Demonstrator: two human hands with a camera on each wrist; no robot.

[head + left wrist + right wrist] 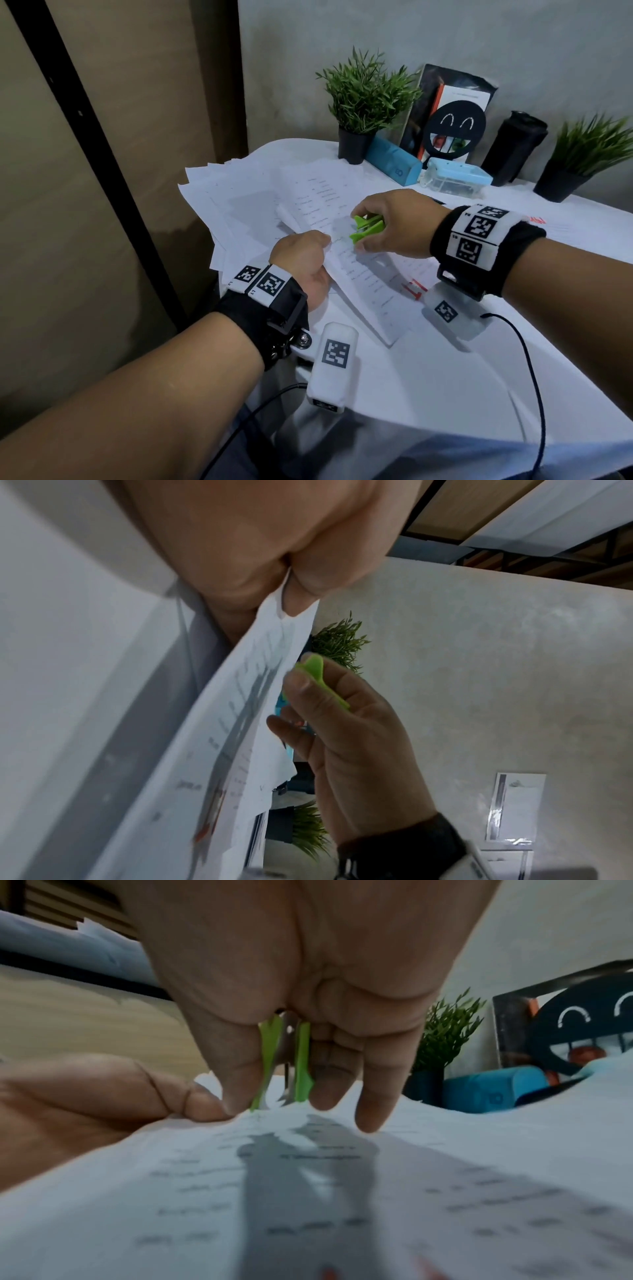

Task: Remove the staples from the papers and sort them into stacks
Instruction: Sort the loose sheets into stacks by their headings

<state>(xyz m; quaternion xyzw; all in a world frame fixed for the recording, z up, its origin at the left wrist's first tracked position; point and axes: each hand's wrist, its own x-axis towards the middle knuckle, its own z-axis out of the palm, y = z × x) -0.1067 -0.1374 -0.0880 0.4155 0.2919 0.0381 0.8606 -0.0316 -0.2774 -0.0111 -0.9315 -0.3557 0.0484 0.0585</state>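
A stapled set of printed papers [363, 284] lies slanted across the white table. My left hand [301, 257] pinches its upper corner [291, 610] between thumb and fingers. My right hand [387, 222] grips a green staple remover [368, 229] between thumb and fingers, its metal claws pointing at that corner, just right of my left fingertips. In the right wrist view the green staple remover [284, 1064] hangs just above the sheet [308, 1191]. Whether the claws touch a staple is hidden.
A loose spread of white sheets [233, 205] covers the table's far left. At the back stand two potted plants [363, 102] [582, 154], a blue case [394, 161], a clear box with blue lid [452, 178], a black bottle [513, 147] and a smiley sign [457, 130].
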